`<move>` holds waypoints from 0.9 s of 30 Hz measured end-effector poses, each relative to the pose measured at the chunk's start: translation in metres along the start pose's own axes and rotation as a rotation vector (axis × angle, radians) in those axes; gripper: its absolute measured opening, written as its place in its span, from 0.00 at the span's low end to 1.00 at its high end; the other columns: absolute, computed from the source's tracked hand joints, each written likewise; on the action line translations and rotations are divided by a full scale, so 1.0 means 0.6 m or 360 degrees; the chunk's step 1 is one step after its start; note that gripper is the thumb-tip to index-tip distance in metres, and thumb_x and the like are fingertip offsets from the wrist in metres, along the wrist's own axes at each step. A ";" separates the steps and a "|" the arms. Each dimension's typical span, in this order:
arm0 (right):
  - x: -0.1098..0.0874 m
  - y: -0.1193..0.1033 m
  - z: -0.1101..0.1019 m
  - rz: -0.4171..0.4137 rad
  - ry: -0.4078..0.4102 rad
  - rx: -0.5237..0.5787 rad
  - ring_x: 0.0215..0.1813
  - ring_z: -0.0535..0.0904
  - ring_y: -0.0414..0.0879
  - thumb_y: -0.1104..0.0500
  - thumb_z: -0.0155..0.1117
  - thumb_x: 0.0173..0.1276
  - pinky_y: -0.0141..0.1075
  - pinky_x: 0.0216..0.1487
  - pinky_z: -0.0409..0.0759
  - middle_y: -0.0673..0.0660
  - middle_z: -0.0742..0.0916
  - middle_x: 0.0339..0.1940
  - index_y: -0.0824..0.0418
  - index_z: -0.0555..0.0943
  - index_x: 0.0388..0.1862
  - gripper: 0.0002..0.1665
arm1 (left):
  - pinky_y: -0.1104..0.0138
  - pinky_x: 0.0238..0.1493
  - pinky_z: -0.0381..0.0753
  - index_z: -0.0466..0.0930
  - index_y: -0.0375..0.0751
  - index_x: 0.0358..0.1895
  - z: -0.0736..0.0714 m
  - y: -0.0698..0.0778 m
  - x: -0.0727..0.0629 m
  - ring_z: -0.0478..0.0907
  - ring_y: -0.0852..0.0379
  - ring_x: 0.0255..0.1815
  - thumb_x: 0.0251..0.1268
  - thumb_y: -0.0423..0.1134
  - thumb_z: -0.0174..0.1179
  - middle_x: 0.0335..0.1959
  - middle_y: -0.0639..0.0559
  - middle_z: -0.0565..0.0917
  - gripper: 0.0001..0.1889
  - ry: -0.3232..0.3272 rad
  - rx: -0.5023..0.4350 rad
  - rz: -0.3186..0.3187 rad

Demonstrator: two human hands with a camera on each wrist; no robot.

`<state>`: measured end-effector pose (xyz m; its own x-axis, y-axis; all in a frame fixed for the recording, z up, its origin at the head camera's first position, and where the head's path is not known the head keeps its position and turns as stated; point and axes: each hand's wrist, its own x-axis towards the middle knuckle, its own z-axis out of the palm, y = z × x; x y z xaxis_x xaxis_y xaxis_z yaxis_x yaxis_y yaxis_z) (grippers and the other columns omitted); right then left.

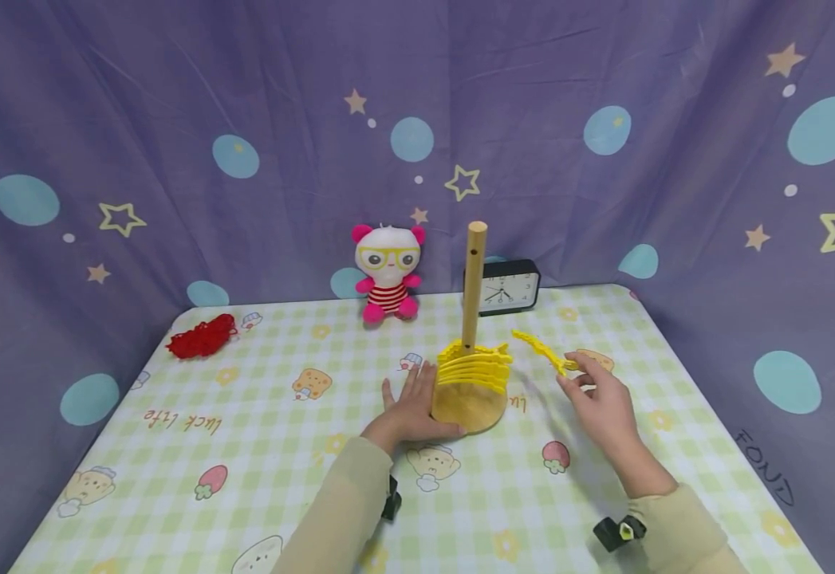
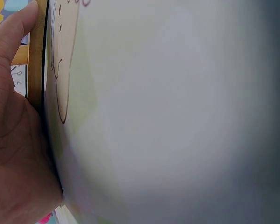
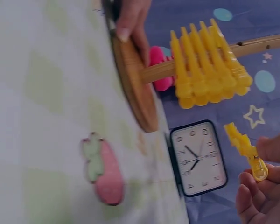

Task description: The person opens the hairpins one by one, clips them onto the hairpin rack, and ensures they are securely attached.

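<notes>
A wooden stand has a round base [image 1: 469,410] and an upright post [image 1: 473,291]. Several long yellow plastic pieces [image 1: 474,371] are stacked around the lower post; the right wrist view shows their narrow ends and rounded ends [image 3: 210,70]. My left hand [image 1: 411,413] rests against the base's left and front edge, fingers extended, its thumb [image 3: 126,25] touching the wood. To the right of the stand, my right hand [image 1: 601,399] pinches a jagged yellow plastic strip [image 1: 541,348] between thumb and fingers, above the table. A looped end [image 3: 259,169] of that strip shows by the fingers.
Behind the stand, a black-framed clock [image 1: 509,287] stands near the table's back edge. A pink and white plush toy [image 1: 388,275] sits left of it. Red tangled stringy material [image 1: 203,337] lies at the far left. A checked cloth [image 1: 259,446] covers the table; a purple curtain [image 1: 295,199] hangs behind.
</notes>
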<state>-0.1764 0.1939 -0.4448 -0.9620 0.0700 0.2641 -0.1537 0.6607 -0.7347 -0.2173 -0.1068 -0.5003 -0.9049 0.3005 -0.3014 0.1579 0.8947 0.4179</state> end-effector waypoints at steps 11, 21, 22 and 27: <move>0.009 -0.020 -0.017 -0.0228 0.0226 0.0030 0.26 0.77 0.47 0.64 0.58 0.73 0.35 0.25 0.73 0.61 0.85 0.35 0.58 0.78 0.63 0.21 | 0.42 0.65 0.11 0.27 0.49 0.79 0.000 0.001 0.001 0.23 0.54 0.78 0.46 0.77 0.58 0.80 0.55 0.29 0.67 -0.0001 -0.0003 -0.0012; 0.031 -0.047 0.011 -0.0273 0.0318 0.0037 0.15 0.61 0.40 0.64 0.59 0.72 0.34 0.17 0.64 0.52 0.76 0.14 0.55 0.83 0.56 0.16 | 0.41 0.65 0.12 0.27 0.49 0.79 -0.001 0.000 0.002 0.23 0.54 0.78 0.46 0.77 0.58 0.80 0.54 0.29 0.66 -0.0002 0.0001 -0.0007; 0.034 -0.052 0.016 -0.0282 0.0318 0.0028 0.15 0.62 0.41 0.64 0.60 0.71 0.34 0.18 0.64 0.52 0.77 0.15 0.55 0.84 0.55 0.16 | 0.41 0.65 0.12 0.27 0.49 0.79 -0.001 0.000 0.002 0.23 0.54 0.78 0.46 0.77 0.58 0.80 0.54 0.29 0.66 -0.0004 0.0003 -0.0007; 0.045 -0.080 0.045 -0.0365 0.0270 -0.0031 0.20 0.66 0.44 0.65 0.62 0.69 0.36 0.20 0.66 0.54 0.82 0.21 0.54 0.86 0.52 0.15 | 0.41 0.65 0.12 0.26 0.49 0.79 -0.003 0.003 -0.002 0.23 0.54 0.78 0.47 0.77 0.58 0.80 0.54 0.29 0.66 -0.0019 0.0010 -0.0019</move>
<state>-0.2009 0.1441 -0.4192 -0.8507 0.0402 0.5241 -0.3569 0.6879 -0.6320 -0.2167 -0.1061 -0.4977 -0.9020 0.2936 -0.3167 0.1494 0.9002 0.4091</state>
